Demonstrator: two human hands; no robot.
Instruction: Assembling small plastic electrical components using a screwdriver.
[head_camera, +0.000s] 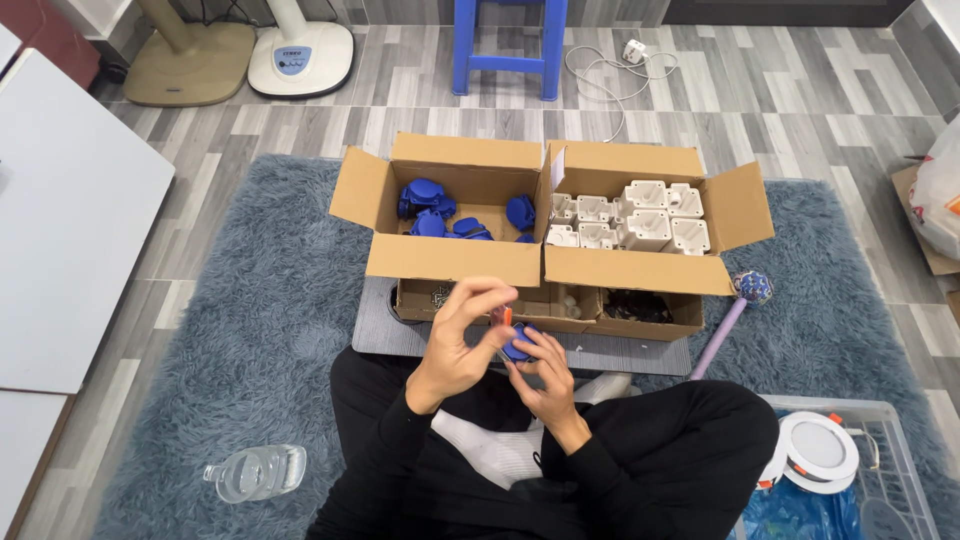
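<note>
Two hands over the lap: left hand pinching a small orange piece, right hand gripping one blue plastic part beneath it. Ahead, two open cardboard boxes: left box with roughly six blue parts, right box with about eight white ones

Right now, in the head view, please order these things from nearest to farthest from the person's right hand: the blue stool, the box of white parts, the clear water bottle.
Measured from the right hand:
1. Box of white parts, just ahead and slightly right.
2. Clear water bottle, lying on the rug, far left.
3. Blue stool, at the top, beyond both boxes.
</note>
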